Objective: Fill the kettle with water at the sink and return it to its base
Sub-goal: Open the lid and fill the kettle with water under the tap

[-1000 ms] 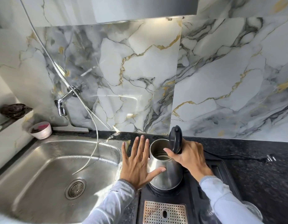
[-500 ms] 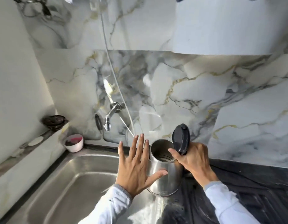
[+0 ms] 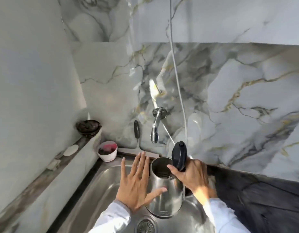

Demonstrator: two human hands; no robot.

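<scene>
A steel kettle [image 3: 167, 195] hangs in the air over the steel sink [image 3: 98, 190], its black lid [image 3: 179, 156] flipped upright. My right hand [image 3: 190, 177] grips the kettle's handle on its right side. My left hand [image 3: 137, 184] lies flat against the kettle's left wall, fingers spread, thumb across the body. The chrome tap [image 3: 155, 130] sticks out of the marble wall, above and slightly behind the kettle's mouth; no water runs from it. The kettle's base is out of view.
A thin white hose [image 3: 177, 81] runs down the wall past the tap. A white bowl [image 3: 107, 151] stands at the sink's back left corner, a dark object [image 3: 88, 127] on the ledge. The sink drain [image 3: 145, 226] lies below the kettle. Dark counter [image 3: 263, 199] on the right.
Both hands carried the kettle off its base on the counter and leftward over the sink. The view swung left; the base has left the frame.
</scene>
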